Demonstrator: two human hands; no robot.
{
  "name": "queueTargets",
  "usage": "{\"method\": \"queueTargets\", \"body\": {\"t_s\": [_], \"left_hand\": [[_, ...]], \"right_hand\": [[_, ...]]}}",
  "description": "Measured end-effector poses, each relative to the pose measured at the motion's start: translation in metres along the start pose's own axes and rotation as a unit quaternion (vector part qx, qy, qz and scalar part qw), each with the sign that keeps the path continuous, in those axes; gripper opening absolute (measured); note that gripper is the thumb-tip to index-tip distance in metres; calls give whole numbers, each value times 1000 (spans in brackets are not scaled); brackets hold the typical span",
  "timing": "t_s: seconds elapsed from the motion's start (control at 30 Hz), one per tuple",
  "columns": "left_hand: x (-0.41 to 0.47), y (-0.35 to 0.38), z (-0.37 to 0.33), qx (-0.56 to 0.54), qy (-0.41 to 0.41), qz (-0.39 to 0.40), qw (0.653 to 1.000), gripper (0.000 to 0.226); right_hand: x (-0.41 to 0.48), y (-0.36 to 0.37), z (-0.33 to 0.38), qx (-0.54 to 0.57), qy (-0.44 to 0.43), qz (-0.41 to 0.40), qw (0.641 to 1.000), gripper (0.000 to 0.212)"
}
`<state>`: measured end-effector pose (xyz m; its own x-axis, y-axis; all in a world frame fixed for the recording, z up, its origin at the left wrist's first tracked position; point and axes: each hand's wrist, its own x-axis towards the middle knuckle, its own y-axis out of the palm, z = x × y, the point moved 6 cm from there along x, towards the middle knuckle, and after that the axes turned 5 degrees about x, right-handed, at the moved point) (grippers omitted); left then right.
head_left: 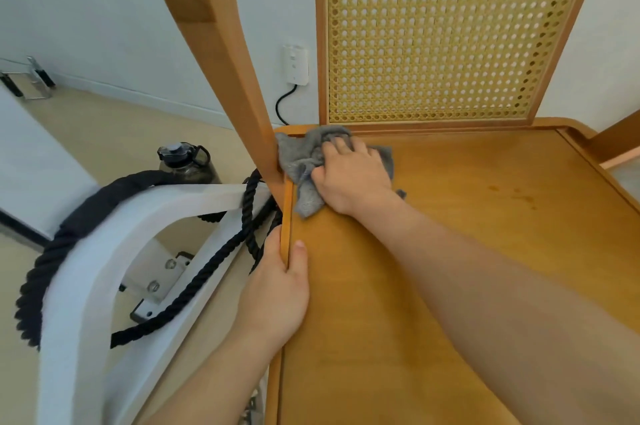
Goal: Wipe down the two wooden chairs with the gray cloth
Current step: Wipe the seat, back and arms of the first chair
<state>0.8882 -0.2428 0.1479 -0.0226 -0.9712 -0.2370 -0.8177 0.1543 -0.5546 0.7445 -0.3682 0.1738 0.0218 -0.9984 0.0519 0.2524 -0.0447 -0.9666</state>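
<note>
A wooden chair (450, 251) with a woven cane backrest (440, 40) fills the right of the view. The crumpled gray cloth (301, 161) lies on the seat's back left corner, beside the armrest post (239, 85). My right hand (349, 175) presses down on the cloth, its fingers bent over the folds. My left hand (280, 289) grips the seat's left edge, thumb on top and fingers under the rim. A few small dark stains (512, 194) mark the seat to the right. Only one wooden chair is in view.
A white curved frame (90, 251) stands left of the chair with a thick black rope (214, 269) draped over it. A dark water bottle (188, 161) sits on the beige floor behind. A wall socket with a black cable (294, 68) is behind the chair.
</note>
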Motion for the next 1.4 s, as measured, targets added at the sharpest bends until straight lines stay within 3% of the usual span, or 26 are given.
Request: {"method": "queueTargets", "body": {"t_s": [0.07,0.17,0.33,0.47,0.57,0.63,0.7,0.9,1.0,1.07,1.23,1.3,1.4], "left_hand": [[0,-1,0,16,4,-7,1000,40],[1,-2,1,29,18,-11,999,39],[4,0,4,20,20,-2,1000,38],[1,-1,-1,77,27,-15,997,33],[9,-1,-4,108,26,-14,994,33],[21,0,-1,57,-13,0,998,43],[35,2,0,19,-33,5,999,46],[61,7,-8,47,-14,19,999,52],[65,8,-4,78,0,12,997,51],[63,6,-6,95,7,-15,995,47],[55,6,-18,193,4,-66,979,52],[54,4,-20,220,-2,-82,972,51],[52,2,-20,225,-13,-84,971,50]], "right_hand": [[6,10,32,14,-42,23,999,58],[6,3,9,2,-45,38,998,62],[-27,-40,-111,-50,96,0,994,54],[-14,-26,-89,-52,148,8,988,58],[-1,4,-11,-20,39,35,998,60],[-8,14,23,-12,-44,64,997,58],[-26,10,24,-5,-87,82,993,56],[-135,-14,-7,-1,-136,128,982,64],[-128,-16,-20,-21,-169,151,974,64],[-105,-23,-46,-22,-136,133,981,65],[-57,-45,-124,-56,40,86,994,52],[-55,-33,-99,-42,35,78,995,51],[-85,-12,-37,-17,-60,113,992,54]]}}
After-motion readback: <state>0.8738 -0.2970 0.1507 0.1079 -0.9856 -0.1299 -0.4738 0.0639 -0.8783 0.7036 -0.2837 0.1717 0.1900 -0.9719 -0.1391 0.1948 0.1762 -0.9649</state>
